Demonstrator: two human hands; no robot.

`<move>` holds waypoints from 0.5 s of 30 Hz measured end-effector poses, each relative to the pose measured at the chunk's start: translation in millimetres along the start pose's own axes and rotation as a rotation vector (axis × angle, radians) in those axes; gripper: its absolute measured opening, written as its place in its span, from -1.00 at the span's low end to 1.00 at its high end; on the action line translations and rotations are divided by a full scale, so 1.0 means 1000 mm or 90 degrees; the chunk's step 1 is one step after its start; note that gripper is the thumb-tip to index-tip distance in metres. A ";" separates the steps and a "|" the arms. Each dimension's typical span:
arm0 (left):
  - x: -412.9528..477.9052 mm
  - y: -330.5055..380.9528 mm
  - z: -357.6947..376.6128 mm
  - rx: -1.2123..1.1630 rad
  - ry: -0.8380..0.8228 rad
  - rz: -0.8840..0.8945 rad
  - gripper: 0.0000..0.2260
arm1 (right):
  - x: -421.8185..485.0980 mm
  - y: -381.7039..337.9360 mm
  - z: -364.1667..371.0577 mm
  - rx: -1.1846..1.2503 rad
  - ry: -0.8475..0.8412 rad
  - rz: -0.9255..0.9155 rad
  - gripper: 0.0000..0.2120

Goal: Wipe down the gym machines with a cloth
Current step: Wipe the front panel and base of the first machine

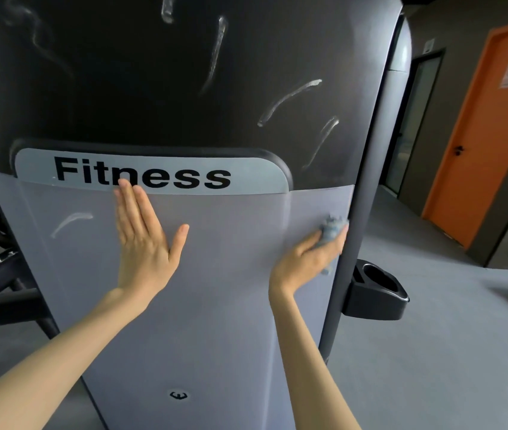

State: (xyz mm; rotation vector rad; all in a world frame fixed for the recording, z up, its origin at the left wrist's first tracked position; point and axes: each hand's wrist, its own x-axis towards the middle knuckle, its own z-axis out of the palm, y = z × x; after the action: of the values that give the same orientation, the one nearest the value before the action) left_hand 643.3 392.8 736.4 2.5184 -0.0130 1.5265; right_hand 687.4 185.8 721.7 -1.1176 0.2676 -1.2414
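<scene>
Machine shroud (184,321), grey: white smears (289,99) noted on dark upper part.
Left hand (144,240): laid flat on shroud, grip spread, nothing held, fingertips overlapping "Fitness" label (246,178).
Right hand (305,262): grip clamped on cloth (331,231), bunched, blue-grey, held against shroud's right edge.
Cup holder (376,293), black, fixed at machine's right side.
Orange door (479,135), far right.

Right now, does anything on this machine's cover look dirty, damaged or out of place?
Several white streaks mark the dark upper panel, and another streak sits on the grey lower panel, left of the left hand. They look like unwiped smears. The cloth in the right hand is at the right edge.
</scene>
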 end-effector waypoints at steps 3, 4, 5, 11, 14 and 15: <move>0.000 -0.001 -0.001 0.010 0.003 0.009 -0.24 | -0.016 0.031 -0.029 -0.008 0.090 0.115 -0.65; 0.000 -0.001 -0.001 0.012 0.003 0.014 -0.24 | -0.013 0.033 -0.029 -0.004 0.108 0.162 -0.66; 0.001 -0.001 -0.001 0.017 0.001 0.018 -0.24 | -0.006 0.033 -0.024 0.001 0.118 0.203 -0.69; 0.002 -0.003 -0.003 0.031 -0.014 0.031 -0.24 | 0.024 -0.029 0.015 0.005 -0.099 -0.074 -0.51; 0.001 -0.002 -0.004 0.038 -0.019 0.031 -0.24 | 0.011 -0.008 -0.002 -0.059 -0.217 -0.241 -0.52; 0.001 -0.003 -0.004 0.036 -0.018 0.030 -0.24 | 0.000 0.010 -0.018 -0.089 -0.281 -0.289 -0.52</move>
State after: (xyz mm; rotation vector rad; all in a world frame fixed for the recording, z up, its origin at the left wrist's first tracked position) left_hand 640.3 396.0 738.2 2.6008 -0.0335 1.5303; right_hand 681.3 175.0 705.0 -1.5970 -0.2524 -1.3381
